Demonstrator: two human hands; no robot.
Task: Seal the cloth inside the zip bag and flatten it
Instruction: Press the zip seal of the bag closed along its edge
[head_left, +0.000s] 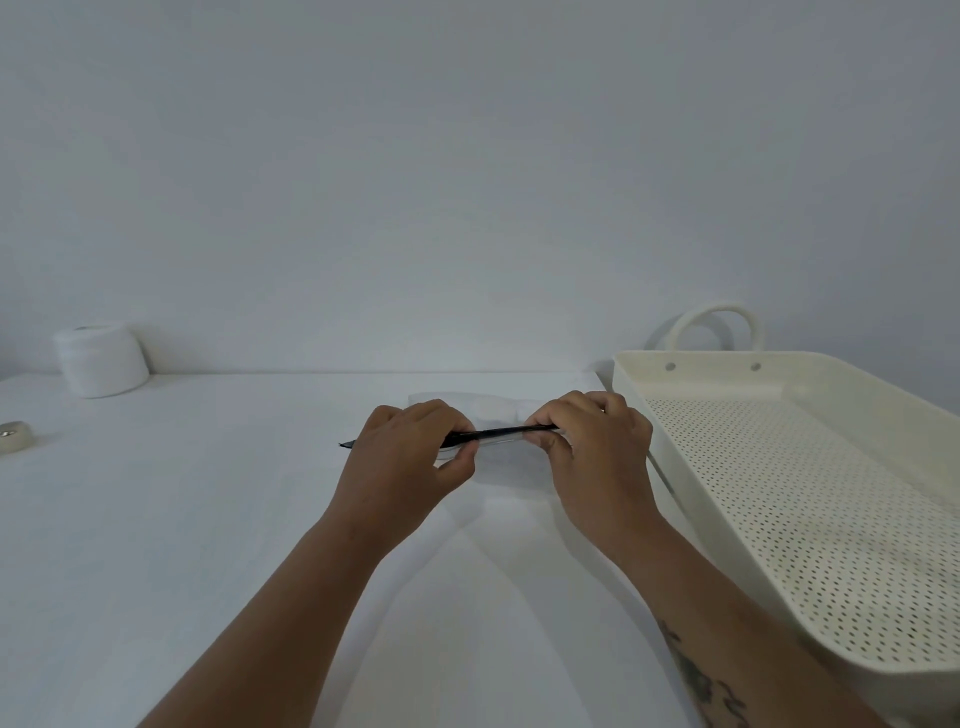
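Two hands on one zip strip, so this looks like the sealing step, flattening not started yet. Going left to right: a white cylindrical roll (101, 359) sits back by the wall and a small roll of tape (14, 435) near the desk (182, 519) edge, both well apart from the action. Then the left hand (410, 462), thumb and fingers clamped together on the dark zip strip (501, 432) of the clear plastic zip bag (493, 452), with the strip's end poking out past the knuckles. The white folded cloth (467, 408) shows just behind the strip, apparently inside the bag, though it's hard to tell white on white. The right hand (592, 452) has its grip pinched shut on the strip's other end. Off to the right is a cream perforated plastic tray with a handle (810, 467).

My take: keep the strip taut between both pinches, then slide one pinch along it with firm pressure. Leave a corner open till last so air escapes, otherwise it'll puff and won't flatten. Watch for cloth caught in the track.
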